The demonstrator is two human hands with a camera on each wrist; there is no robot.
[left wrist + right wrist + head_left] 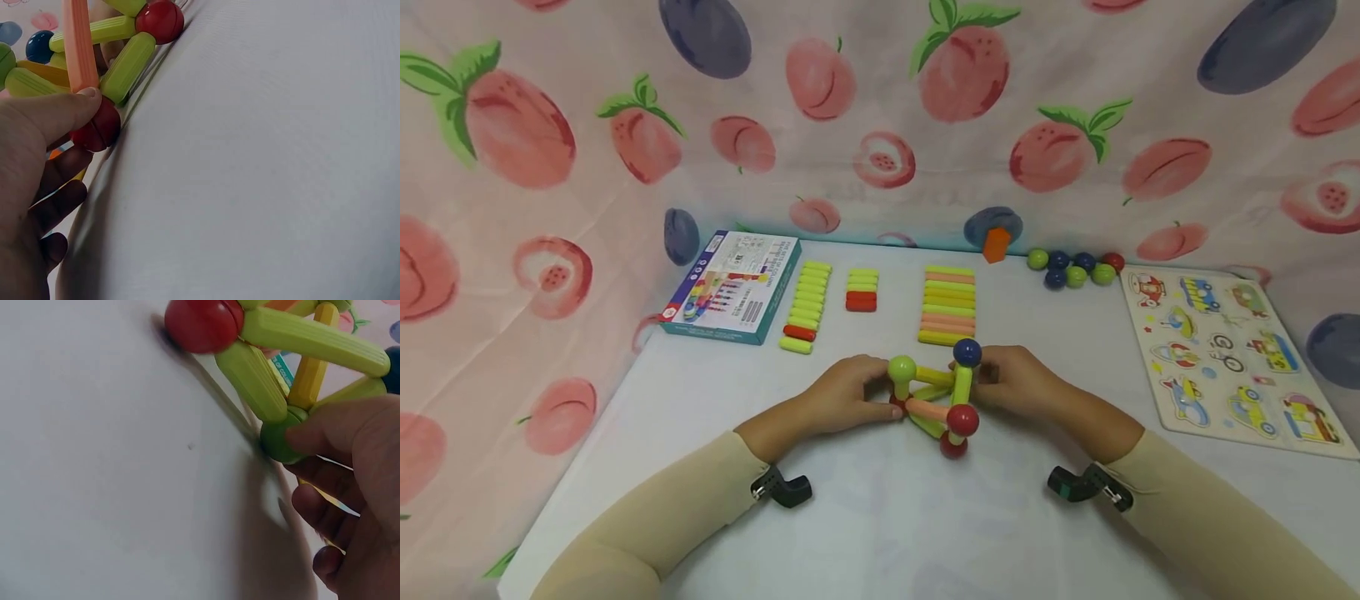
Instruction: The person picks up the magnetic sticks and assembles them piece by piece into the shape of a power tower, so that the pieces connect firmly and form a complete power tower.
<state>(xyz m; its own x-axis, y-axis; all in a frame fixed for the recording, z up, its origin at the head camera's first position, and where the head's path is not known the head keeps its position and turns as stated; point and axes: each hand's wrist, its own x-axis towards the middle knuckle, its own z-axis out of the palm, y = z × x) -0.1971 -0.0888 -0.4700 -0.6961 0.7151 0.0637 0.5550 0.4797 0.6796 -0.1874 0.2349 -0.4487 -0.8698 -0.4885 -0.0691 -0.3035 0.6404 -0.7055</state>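
Observation:
On the white table stands a frame of coloured balls and sticks, between both hands. Its upper corners show a light green ball [902, 367], a blue ball [967, 352] and a red ball [962, 420], joined by yellow-green, yellow and salmon sticks. My left hand [842, 396] pinches a lower red ball [103, 128] with thumb and forefinger, at the foot of a salmon stick [80, 47]. On the far right side, my right hand [1018, 383] pinches a lower green ball [278, 440]; its other fingers are loosely curled. Another red ball [953, 447] forms the nearest lower corner.
Behind the frame lie rows of sticks [950, 300], short green pieces [808, 296] and a small group with red ones [861, 301]. A toy box [737, 283] lies left. Several loose balls [1076, 276], an orange block [996, 245] and a picture board [1225, 358] are to the right.

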